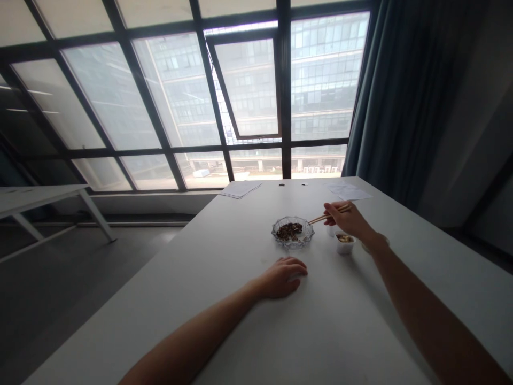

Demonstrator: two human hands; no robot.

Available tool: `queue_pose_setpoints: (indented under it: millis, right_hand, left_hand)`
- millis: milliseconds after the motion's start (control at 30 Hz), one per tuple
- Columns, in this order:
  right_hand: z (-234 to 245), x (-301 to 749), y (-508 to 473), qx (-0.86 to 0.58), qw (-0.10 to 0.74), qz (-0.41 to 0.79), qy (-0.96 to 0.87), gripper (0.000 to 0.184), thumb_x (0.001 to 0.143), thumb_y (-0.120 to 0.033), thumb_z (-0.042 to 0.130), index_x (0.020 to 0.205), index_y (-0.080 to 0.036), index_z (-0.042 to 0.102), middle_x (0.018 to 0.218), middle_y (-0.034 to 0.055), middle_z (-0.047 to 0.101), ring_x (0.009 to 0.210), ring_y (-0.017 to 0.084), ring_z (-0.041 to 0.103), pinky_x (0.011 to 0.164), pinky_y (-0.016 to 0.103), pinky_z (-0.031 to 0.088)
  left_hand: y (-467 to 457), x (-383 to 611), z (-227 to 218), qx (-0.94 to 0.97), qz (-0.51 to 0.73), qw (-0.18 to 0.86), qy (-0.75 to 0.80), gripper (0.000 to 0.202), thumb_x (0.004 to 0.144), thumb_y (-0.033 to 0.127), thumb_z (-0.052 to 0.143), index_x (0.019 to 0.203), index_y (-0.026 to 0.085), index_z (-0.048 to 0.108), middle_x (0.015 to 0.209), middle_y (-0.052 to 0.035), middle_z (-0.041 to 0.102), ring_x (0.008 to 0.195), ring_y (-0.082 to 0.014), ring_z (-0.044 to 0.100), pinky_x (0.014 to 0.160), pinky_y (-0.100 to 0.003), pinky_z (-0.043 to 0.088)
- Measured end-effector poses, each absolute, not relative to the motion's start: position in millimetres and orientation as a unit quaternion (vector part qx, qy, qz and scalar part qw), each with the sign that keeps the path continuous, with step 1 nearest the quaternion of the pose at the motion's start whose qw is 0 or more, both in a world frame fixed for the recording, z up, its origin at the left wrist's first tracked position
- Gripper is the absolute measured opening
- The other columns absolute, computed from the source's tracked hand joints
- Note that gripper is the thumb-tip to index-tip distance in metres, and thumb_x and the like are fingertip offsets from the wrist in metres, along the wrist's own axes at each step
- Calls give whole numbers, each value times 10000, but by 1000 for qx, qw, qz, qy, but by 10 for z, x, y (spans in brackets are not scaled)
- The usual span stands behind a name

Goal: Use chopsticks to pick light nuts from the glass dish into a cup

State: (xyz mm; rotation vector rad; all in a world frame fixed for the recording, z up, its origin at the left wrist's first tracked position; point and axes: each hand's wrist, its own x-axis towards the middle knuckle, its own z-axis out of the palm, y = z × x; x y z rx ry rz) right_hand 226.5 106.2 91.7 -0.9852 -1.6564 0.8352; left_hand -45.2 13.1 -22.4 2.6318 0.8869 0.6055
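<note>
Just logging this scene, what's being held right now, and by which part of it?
The right hand holds wooden chopsticks by their rear half, tips pointing away from the hand; the left hand holds nothing.

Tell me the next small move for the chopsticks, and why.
Probably ease the chopsticks forward over the glass dish: held in the right hand, their tips stop just short of its rim, pointing at the dark food inside.

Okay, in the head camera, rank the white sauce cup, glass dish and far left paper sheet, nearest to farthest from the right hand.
1. White sauce cup, just below the right hand.
2. Glass dish, left of the hand.
3. Paper sheet, at the table's far edge.
</note>
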Motion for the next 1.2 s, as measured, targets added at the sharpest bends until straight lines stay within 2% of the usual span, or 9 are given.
queue_pose_setpoints:
  millis: [133,200,267,500,733,1000,1200]
  right_hand:
    - [808,2152,1083,-391,474,368,-698,627,771,-760,703,744,-134,729,689,112,747,587,231,750,526,275,615]
    - [758,2098,1088,-393,457,376,-704,644,781,-772,683,731,-131,730,649,112,737,577,224,743,536,273,613]
    - [718,2049,1086,-396,442,388,-705,661,764,-788,683,721,-129,726,649,117,740,582,227,743,548,279,616]
    - [556,1931,1115,-395,436,430,-685,676,711,-815,701,699,-139,698,650,108,745,581,238,750,526,284,611]
    - [514,1884,1113,-411,471,407,-666,721,682,-868,659,659,-148,689,625,118,738,573,249,752,534,297,619]
    - [536,1864,1104,-425,494,383,-655,734,690,-885,631,621,-156,680,590,120,723,540,255,741,511,308,617]
    - [728,2067,1123,-426,529,352,-644,664,756,-811,667,661,-154,693,643,129,743,581,261,758,533,304,631]
  left_hand:
    - [114,-438,-195,936,143,134,292,497,998,419,580,1479,297,537,1611,-50,433,1525,-303,327,1262,-478,233]
    - [100,-434,-175,943,107,126,288,593,1010,535,543,1554,322,443,1659,-35,344,1555,-319,254,1274,-520,175]
    - [86,-434,-158,946,87,121,288,643,1009,581,523,1587,335,385,1674,-30,304,1563,-324,227,1273,-539,157]
    - [73,-436,-141,938,103,128,304,593,1008,488,554,1568,346,420,1647,-15,362,1543,-292,295,1273,-511,194]
    - [73,-432,-143,933,116,145,307,577,1001,453,575,1552,341,447,1629,-12,397,1532,-284,322,1273,-497,207]
    - [78,-451,-156,933,118,147,306,574,1000,455,577,1548,339,454,1629,-11,399,1531,-284,322,1276,-485,200]
    - [88,-462,-181,933,118,145,306,572,1003,463,572,1549,343,451,1630,-12,398,1533,-287,320,1275,-485,201]
